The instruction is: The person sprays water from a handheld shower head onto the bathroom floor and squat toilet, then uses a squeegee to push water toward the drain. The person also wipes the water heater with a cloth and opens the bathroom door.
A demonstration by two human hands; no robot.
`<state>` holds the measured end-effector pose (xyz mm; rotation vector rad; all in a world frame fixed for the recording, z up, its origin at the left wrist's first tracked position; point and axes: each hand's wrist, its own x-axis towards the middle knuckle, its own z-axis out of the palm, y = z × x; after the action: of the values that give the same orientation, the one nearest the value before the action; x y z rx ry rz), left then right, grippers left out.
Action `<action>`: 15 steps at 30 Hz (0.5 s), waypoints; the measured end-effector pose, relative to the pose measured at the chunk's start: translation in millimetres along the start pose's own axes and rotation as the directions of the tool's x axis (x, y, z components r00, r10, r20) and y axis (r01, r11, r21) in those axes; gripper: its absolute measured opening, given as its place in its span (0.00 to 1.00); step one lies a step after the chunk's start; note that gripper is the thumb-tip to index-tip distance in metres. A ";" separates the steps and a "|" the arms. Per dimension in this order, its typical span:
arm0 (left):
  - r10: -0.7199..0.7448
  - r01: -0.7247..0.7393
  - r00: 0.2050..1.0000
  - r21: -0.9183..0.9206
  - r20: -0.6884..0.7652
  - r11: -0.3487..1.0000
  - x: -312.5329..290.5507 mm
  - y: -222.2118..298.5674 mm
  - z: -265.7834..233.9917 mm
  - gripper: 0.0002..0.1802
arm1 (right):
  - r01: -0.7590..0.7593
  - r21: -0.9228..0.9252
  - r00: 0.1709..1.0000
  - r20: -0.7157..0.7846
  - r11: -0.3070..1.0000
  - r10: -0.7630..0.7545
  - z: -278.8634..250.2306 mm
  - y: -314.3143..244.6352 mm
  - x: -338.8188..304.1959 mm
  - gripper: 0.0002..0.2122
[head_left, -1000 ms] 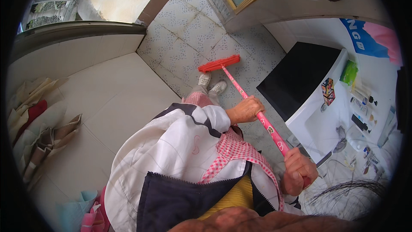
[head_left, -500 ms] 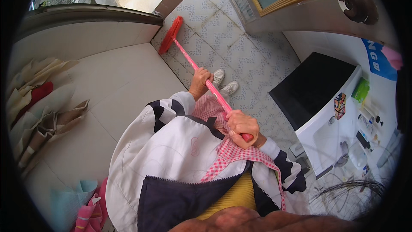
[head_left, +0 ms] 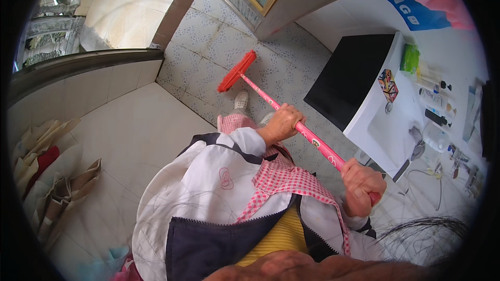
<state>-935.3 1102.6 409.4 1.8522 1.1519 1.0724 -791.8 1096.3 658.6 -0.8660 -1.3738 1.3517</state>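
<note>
A broom [head_left: 319, 144] with a patterned pink handle and a red head slants across in front of me. Its red head [head_left: 237, 71] rests on the tiled floor, just beyond my shoes. My left hand [head_left: 284, 124] is wrapped round the handle partway down. Higher up, my right hand [head_left: 362, 186] grips the handle near its red end, which sticks out past the fingers. A pink checked apron [head_left: 297, 174] hangs across my front, over a white and dark jacket.
Cloths [head_left: 54, 198] hang along the tiled wall at left. A white washbasin cabinet [head_left: 372, 130] with a black front stands at right, bottles and a green packet [head_left: 410, 58] beside its basin. An open door [head_left: 276, 13] and a raised sill [head_left: 179, 8] lie ahead.
The broom head has come back toward my feet and to the right. Both hands have shifted right with the handle, the right one farther. My view has turned somewhat.
</note>
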 end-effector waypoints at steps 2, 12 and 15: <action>-0.058 0.056 0.998 0.123 0.013 0.991 -8.8 -26.4 -11.7 0.13 | -0.042 0.007 0.999 0.016 0.999 0.042 -7.5 31.0 -9.9 0.10; -0.034 0.020 0.977 0.070 0.211 0.997 -48.9 -40.8 87.5 0.05 | 0.034 0.030 0.995 -0.092 0.999 -0.032 -70.5 82.8 -120.9 0.09; 0.017 0.000 0.931 -0.048 0.364 0.999 -43.0 13.0 153.3 0.05 | 0.025 0.005 0.935 -0.353 1.000 -0.022 -100.3 39.3 -162.0 0.09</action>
<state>-804.1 1038.2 344.8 1.9186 0.8920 0.7099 -659.4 975.0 583.7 -1.0268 -1.0932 1.1172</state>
